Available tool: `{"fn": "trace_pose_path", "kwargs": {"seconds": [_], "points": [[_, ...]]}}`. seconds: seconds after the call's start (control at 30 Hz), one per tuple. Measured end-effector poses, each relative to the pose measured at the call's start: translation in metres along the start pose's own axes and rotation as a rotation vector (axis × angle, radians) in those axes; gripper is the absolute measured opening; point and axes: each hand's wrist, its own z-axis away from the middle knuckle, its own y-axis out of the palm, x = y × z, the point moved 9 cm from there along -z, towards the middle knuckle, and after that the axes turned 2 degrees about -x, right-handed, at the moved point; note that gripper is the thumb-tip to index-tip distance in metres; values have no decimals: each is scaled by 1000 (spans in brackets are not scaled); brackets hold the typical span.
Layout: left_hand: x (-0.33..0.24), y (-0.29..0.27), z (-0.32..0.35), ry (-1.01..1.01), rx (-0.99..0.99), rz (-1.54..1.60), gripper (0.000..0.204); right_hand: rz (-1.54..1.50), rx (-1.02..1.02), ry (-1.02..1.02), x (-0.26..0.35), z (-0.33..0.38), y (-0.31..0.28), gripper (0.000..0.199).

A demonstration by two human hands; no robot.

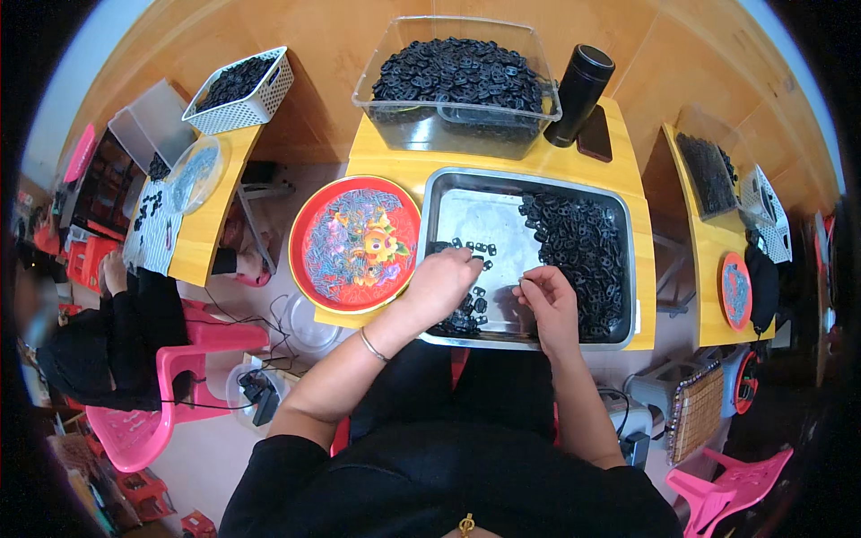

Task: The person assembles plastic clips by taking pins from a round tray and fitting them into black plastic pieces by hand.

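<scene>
In front of me lies a rectangular metal tray (429, 206). A large heap of small black plastic pieces (583, 260) fills its right side, and smaller clusters of similar pieces (466, 314) lie at its left. My left hand (444, 285) is over the tray's left part, fingers pinched together beside a few black pieces; its fingertips are partly hidden. Over the tray's near middle, my right hand (552, 305) holds thumb and forefinger together; whatever is between them is too small to name. Left of the tray sits a round red dish (301, 269) of thin grey metal pins (341, 260).
Behind the tray stands a clear plastic bin (448, 134) heaped with black pieces. A black flask (581, 94) and a dark phone (595, 134) are beside it. Another person (99, 341) sits at a yellow table to the left. A pink chair (731, 484) stands at the lower right.
</scene>
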Motion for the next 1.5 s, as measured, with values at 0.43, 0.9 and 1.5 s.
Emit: {"fn": "trace_pose_path", "kwargs": {"seconds": [0.43, 0.9, 1.5], "points": [[-33, 0, 11, 129, 90, 125, 14, 17, -7, -19, 2, 3, -3, 14], [-7, -10, 21, -192, -89, 793, 14, 215, 80, -35, 0, 5, 2, 11], [24, -13, 45, -411, -226, 1516, 20, 586, 168, -244, 23, 4, 37, 10]]}}
